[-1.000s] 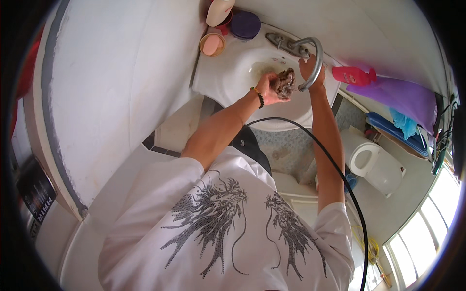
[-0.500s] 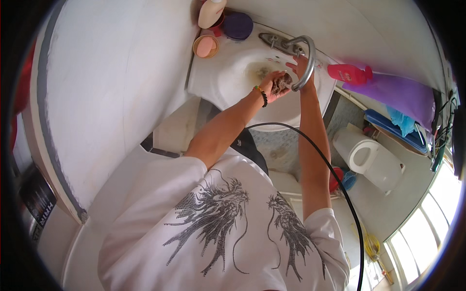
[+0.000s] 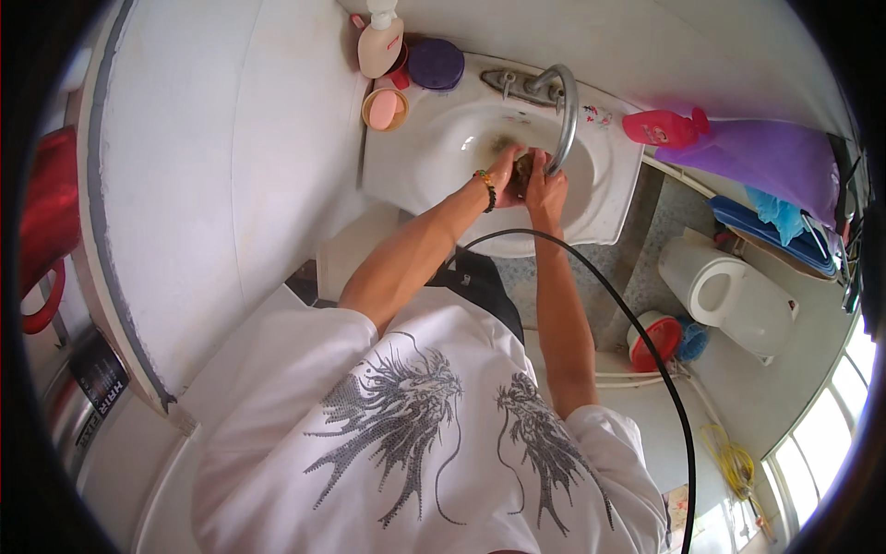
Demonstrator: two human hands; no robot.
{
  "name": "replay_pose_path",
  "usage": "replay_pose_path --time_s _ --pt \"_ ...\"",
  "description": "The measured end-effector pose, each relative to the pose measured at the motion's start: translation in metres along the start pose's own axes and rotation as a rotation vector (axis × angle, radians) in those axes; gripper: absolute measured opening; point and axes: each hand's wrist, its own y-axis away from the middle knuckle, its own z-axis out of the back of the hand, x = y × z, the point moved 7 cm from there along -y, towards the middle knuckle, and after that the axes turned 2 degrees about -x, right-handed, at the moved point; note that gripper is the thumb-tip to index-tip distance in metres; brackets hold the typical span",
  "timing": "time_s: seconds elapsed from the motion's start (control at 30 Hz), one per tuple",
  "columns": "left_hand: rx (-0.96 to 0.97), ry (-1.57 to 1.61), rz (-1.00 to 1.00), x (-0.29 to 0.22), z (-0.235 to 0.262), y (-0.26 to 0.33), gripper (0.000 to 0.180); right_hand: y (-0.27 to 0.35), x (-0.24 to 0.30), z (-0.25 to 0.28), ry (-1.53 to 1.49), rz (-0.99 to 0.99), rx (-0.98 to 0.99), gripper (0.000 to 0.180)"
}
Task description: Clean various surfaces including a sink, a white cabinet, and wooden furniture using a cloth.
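Note:
Over the white washbasin [image 3: 420,171], both hands meet beneath the curved metal tap [image 3: 571,115]. My left hand [image 3: 499,175], with a beaded bracelet at its wrist, closes round one side of a rough brown lump [image 3: 523,168]. What kind of thing the lump is cannot be made out. Against its other side presses my right hand [image 3: 548,192], fingers curled and partly hidden behind the tap's spout end. Whether water runs from the spout does not show clearly.
At the basin's left corner stand a pump bottle [image 3: 380,48], a pink soap in a dish [image 3: 384,109] and a dark purple round container [image 3: 436,64]. A pink bottle [image 3: 663,128] lies at the right. A black cable [image 3: 637,323] arcs past my right forearm; a toilet [image 3: 724,291] stands beyond.
My right hand has come down from beside the tap's base to the brown lump. Both hands now hold it together, where the left alone held it before. The view has shifted slightly.

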Motion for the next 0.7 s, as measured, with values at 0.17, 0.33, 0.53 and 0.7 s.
replay_pose_path --time_s 0.17,0.33,0.53,0.7 --pt "0.005 -0.373 -0.247 -0.031 0.019 -0.011 0.072 0.007 0.048 -0.021 -0.099 -0.047 0.045 0.036" --pt "-0.173 -0.941 -0.442 -0.048 0.018 -0.046 0.087 -0.01 0.011 -0.023 -0.292 -0.037 -0.174 0.034" --pt "-0.453 -0.905 -0.395 -0.061 0.06 -0.06 0.084 -0.029 -0.006 -0.045 -0.446 -0.094 -0.368 0.036" --pt "-0.574 -1.164 -0.561 -0.066 0.038 -0.013 0.077 -0.025 -0.038 -0.076 -0.757 -0.448 -0.16 0.028"
